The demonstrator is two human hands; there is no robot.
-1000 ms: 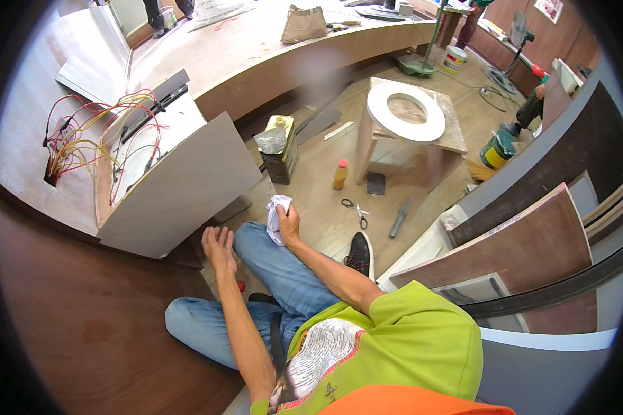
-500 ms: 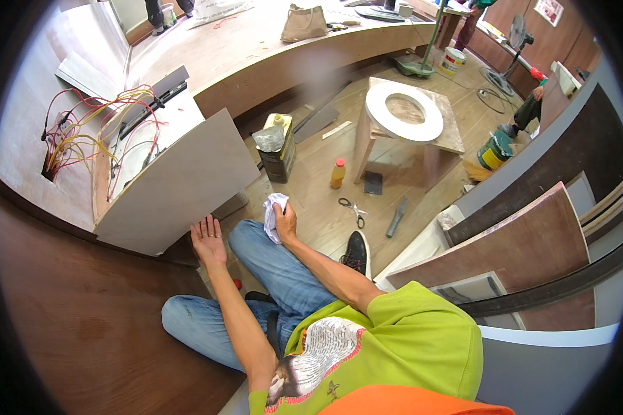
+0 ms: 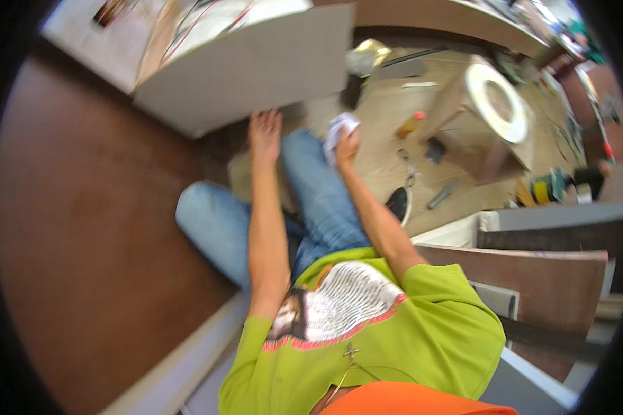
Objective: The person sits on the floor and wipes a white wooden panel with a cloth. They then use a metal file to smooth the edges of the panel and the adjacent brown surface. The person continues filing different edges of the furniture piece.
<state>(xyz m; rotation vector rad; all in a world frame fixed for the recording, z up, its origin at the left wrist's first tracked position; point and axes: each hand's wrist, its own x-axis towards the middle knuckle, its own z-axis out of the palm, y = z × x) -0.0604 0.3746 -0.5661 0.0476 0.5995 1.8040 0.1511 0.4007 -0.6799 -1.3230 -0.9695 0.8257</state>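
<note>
My right hand [image 3: 349, 146] is closed round a crumpled white cloth [image 3: 333, 137], just beyond my right knee. My left hand [image 3: 264, 133] reaches forward with fingers stretched out. Its fingertips are at the lower edge of a light grey panel [image 3: 246, 76]; whether they touch it I cannot tell. Above that panel, red and dark wires [image 3: 239, 19] lie on a white surface. On the floor past my right hand stand a bottle of yellow-orange liquid with a red cap [image 3: 410, 125] and a dark can [image 3: 353, 90] with clear plastic on top. The picture is blurred.
Scissors [image 3: 408, 168], a small dark pad [image 3: 435, 150] and a grey tool [image 3: 442, 194] lie on the floor. Farther right is a wooden stool [image 3: 457, 111] with a white ring [image 3: 475, 84]. A brown panel [image 3: 104, 228] fills the left; boards [image 3: 533, 277] lean at right.
My view has swung, so the panel and floor things sit higher and turned. My left hand stays open by the panel's lower edge; my right hand still grips the cloth.
</note>
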